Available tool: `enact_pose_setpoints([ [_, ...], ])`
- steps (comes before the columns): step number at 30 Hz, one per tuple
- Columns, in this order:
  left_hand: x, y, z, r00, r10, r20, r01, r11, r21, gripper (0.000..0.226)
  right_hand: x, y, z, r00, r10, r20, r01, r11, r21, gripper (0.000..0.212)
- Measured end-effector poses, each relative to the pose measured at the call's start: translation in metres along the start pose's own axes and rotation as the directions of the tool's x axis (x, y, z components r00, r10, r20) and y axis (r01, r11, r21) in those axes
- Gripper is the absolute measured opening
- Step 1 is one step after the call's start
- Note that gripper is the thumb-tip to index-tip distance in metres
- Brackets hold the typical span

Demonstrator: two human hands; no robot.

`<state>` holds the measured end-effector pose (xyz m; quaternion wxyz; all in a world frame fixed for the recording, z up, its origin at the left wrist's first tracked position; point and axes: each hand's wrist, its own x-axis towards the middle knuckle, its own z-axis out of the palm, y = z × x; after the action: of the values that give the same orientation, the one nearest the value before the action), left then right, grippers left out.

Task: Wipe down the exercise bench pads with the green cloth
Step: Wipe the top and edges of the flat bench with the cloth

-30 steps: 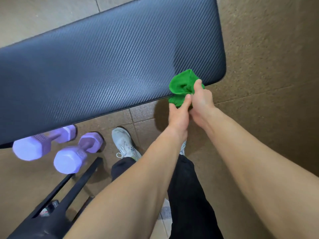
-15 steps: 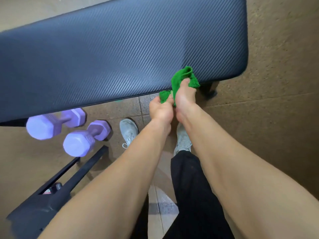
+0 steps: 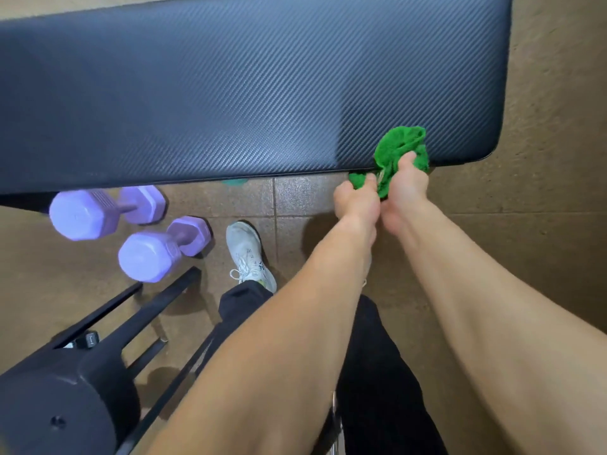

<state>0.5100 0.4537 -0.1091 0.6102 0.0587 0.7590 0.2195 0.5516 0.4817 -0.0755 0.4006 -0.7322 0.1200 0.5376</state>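
Bunching step, both hands together | left hand (image 3: 356,201) pinches a corner | right hand (image 3: 407,192) grips the wad, likely gathering it for a firmer wipe | green cloth (image 3: 399,146) crumpled against near edge, right end | bench pad (image 3: 230,93) beyond, long dark surface to cover.

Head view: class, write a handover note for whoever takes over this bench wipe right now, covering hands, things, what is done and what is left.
Left hand: grips the lower corner of the crumpled green terry cloth, just below the pad's near edge.
Right hand: grips the bunched cloth, whose top lies against the black textured vinyl bench pad near its right end.
Done: cloth brought to the pad; how much has been wiped cannot be told.
Left: probably wiping along the pad towards its left end.
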Motion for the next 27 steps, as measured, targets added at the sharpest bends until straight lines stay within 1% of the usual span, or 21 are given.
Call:
enact_pose_setpoints([
  [2, 0.02, 0.003, -0.045, 0.997, 0.05, -0.062, -0.047, 0.998, 0.043, 0.022, -0.009, 0.03, 0.033, 0.999, 0.03, 0.028, -0.028, 0.998, -0.059, 0.042],
  [3, 0.028, 0.007, -0.068, 0.992, 0.084, -0.096, -0.079, 0.995, 0.052, 0.02, -0.016, 0.046, 0.05, 0.998, 0.047, 0.046, -0.043, 0.995, -0.086, 0.044],
  [5, 0.038, 0.017, -0.109, 0.98, 0.119, -0.158, -0.115, 0.993, 0.034, 0.018, -0.029, 0.076, 0.079, 0.988, 0.097, 0.12, -0.083, 0.989, -0.122, 0.047],
  [6, 0.041, 0.021, -0.125, 0.976, 0.117, -0.182, -0.12, 0.993, -0.005, 0.018, -0.035, 0.087, 0.089, 0.979, 0.116, 0.168, -0.093, 0.986, -0.14, 0.048],
  [8, 0.045, 0.021, -0.136, 0.974, 0.105, -0.2, -0.119, 0.991, -0.059, 0.015, -0.04, 0.096, 0.093, 0.968, 0.125, 0.218, -0.096, 0.986, -0.138, 0.046],
  [10, 0.043, 0.013, -0.122, 0.983, 0.084, -0.166, -0.097, 0.993, -0.07, 0.009, -0.038, 0.083, 0.077, 0.968, 0.11, 0.225, -0.092, 0.992, -0.09, 0.042],
  [12, 0.032, 0.006, -0.086, 0.996, 0.055, -0.072, -0.063, 0.991, -0.117, 0.007, -0.025, 0.06, 0.05, 0.987, 0.065, 0.144, -0.064, 0.998, -0.015, 0.042],
  [14, 0.013, 0.001, -0.043, 1.0, 0.008, 0.011, -0.007, 0.991, -0.13, 0.011, -0.008, 0.034, 0.022, 0.999, 0.012, 0.031, -0.012, 1.0, 0.003, 0.042],
  [16, 0.005, -0.002, -0.017, 0.999, -0.031, 0.036, 0.035, 0.99, -0.137, 0.013, -0.003, 0.018, 0.008, 0.998, -0.023, -0.053, 0.02, 0.999, -0.048, 0.04],
  [18, 0.017, -0.007, -0.019, 0.999, -0.029, 0.019, 0.031, 0.993, -0.112, 0.006, -0.003, 0.022, 0.012, 0.996, -0.052, -0.074, 0.047, 0.996, -0.074, 0.041],
  [19, 0.022, -0.003, -0.029, 1.0, -0.005, -0.016, 0.004, 0.997, -0.074, 0.01, -0.007, 0.028, 0.022, 0.997, -0.053, -0.06, 0.048, 0.996, -0.076, 0.043],
  [20, 0.029, 0.001, -0.048, 0.999, 0.01, -0.049, -0.011, 1.0, -0.025, 0.02, -0.012, 0.039, 0.035, 0.999, -0.034, -0.034, 0.031, 0.996, -0.085, 0.045],
  [21, 0.034, 0.008, -0.069, 0.997, 0.034, -0.07, -0.035, 0.999, -0.018, 0.028, -0.02, 0.053, 0.049, 1.0, -0.009, -0.001, 0.008, 0.997, -0.08, 0.048],
  [22, 0.04, 0.014, -0.093, 0.995, 0.048, -0.092, -0.052, 0.998, -0.042, 0.031, -0.026, 0.068, 0.065, 0.999, 0.013, 0.043, -0.009, 0.996, -0.089, 0.05],
  [25, 0.064, 0.027, -0.168, 0.974, 0.044, -0.223, -0.07, 0.992, -0.108, 0.028, -0.055, 0.113, 0.119, 0.982, 0.102, 0.161, -0.074, 0.983, -0.171, 0.054],
  [27, 0.072, 0.035, -0.205, 0.958, 0.066, -0.279, -0.111, 0.983, -0.148, 0.019, -0.07, 0.135, 0.142, 0.957, 0.135, 0.258, -0.088, 0.979, -0.184, 0.055],
])
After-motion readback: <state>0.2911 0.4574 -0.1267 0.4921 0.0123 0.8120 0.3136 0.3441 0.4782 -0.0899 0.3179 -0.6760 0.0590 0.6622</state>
